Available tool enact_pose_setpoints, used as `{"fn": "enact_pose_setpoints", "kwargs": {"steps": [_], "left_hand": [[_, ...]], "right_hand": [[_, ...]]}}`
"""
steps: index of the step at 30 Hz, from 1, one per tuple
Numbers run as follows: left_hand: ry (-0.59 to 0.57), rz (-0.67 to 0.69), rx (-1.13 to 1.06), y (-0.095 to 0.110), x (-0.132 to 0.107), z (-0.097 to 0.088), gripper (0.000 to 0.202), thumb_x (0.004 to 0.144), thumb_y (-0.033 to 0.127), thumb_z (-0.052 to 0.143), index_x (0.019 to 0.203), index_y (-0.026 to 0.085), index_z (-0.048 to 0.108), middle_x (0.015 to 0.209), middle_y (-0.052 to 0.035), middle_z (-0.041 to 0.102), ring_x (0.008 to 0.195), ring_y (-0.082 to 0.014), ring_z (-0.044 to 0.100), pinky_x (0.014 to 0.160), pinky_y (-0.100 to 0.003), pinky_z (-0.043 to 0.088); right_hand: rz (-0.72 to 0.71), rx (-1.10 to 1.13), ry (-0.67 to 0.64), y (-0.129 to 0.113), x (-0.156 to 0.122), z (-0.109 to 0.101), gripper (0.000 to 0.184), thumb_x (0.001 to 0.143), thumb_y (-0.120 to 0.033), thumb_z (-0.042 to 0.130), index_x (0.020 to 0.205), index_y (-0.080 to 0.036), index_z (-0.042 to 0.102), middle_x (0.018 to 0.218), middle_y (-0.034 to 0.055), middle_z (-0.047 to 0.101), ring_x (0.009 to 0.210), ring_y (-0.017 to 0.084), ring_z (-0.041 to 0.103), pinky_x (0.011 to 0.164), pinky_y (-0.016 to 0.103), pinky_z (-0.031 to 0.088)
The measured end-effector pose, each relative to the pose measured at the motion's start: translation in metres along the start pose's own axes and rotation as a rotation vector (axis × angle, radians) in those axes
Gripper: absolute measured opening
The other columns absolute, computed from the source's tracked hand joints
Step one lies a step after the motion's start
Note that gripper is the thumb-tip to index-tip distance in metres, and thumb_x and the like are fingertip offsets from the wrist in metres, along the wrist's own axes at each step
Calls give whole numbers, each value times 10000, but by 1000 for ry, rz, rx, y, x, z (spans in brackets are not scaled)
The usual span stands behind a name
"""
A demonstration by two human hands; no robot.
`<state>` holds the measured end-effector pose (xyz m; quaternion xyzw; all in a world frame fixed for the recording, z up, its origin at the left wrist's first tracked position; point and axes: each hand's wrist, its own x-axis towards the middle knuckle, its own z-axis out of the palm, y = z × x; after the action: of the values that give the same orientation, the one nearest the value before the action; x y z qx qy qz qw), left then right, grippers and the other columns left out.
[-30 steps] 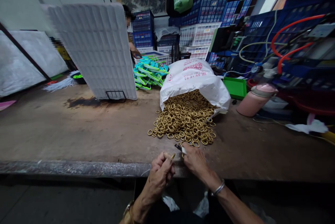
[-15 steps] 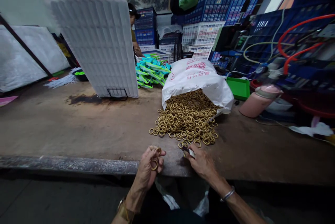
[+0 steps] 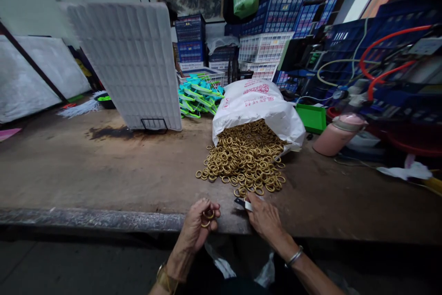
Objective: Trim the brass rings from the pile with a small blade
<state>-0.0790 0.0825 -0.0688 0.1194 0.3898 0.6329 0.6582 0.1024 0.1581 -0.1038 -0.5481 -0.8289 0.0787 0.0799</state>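
Observation:
My left hand [image 3: 199,226] is closed around brass rings [image 3: 208,216] at the near edge of the brown worktable [image 3: 103,170]. Just to its right, my right hand [image 3: 264,216] pinches a small dark and white tool [image 3: 242,203], its tip pointing left toward the left hand. A heap of brass rings [image 3: 247,159] spills from an open white sack [image 3: 257,101] lying on its side just beyond both hands.
A tall white grid panel [image 3: 127,62] stands on the table at the left. Turquoise and green parts [image 3: 198,97] are piled behind it. A green tray [image 3: 311,117] and a pink flask [image 3: 336,134] lie right of the sack. Stacked crates and hoses fill the back.
My left hand turned and shifted left, now showing brass rings in its fingers. My right hand stayed by the heap's near edge with its tool. The person behind the white panel is out of sight.

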Motion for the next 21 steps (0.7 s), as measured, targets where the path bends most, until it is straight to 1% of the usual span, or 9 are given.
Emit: {"fn": "enact_pose_setpoints", "kwargs": {"steps": [4,7,9,12,17,19,21], "left_hand": [[-24,-2,47,-3,1,0,244,663,333,651,624,128,525,673,-23,560,557,-97,514,368,-155,319],[-37,-18,61,-5,2,-1,253,674,351,642,646,134,514,638,-1,530,526,-82,489,367,-152,305],[-34,-28,65,-6,2,-2,264,674,360,643,655,139,499,626,12,511,504,-71,471,368,-150,295],[-30,-43,62,-6,3,1,274,663,355,654,674,148,475,617,28,488,473,-54,444,364,-146,268],[-52,-70,81,-11,5,4,294,647,367,659,721,164,461,513,76,397,386,-29,351,346,-142,180],[-57,-70,129,-15,6,4,295,658,385,643,738,166,462,495,84,382,370,-24,321,346,-143,161],[-35,-54,229,-21,7,4,299,674,411,617,766,166,472,487,85,391,361,-24,310,347,-144,158]], "right_hand": [[26,0,-15,-1,1,-3,175,772,-126,421,911,-217,476,810,14,641,680,152,594,523,243,226],[79,-4,-16,-3,2,-6,133,804,-167,405,918,-206,462,756,22,637,660,160,598,511,244,219],[89,-8,-21,-3,3,-5,120,804,-173,404,907,-199,462,756,31,635,672,166,599,512,245,221],[70,-23,-20,-1,3,0,143,784,-141,399,898,-194,466,788,36,636,677,167,594,525,251,227],[20,-12,-17,6,2,4,227,714,-82,424,910,-185,472,824,41,629,674,155,568,559,251,245],[21,21,-26,6,3,1,251,695,-56,411,903,-178,480,808,46,623,656,149,551,559,250,245],[40,104,-47,3,4,-5,233,699,-53,390,873,-173,489,759,40,609,624,139,525,549,244,246]]}}
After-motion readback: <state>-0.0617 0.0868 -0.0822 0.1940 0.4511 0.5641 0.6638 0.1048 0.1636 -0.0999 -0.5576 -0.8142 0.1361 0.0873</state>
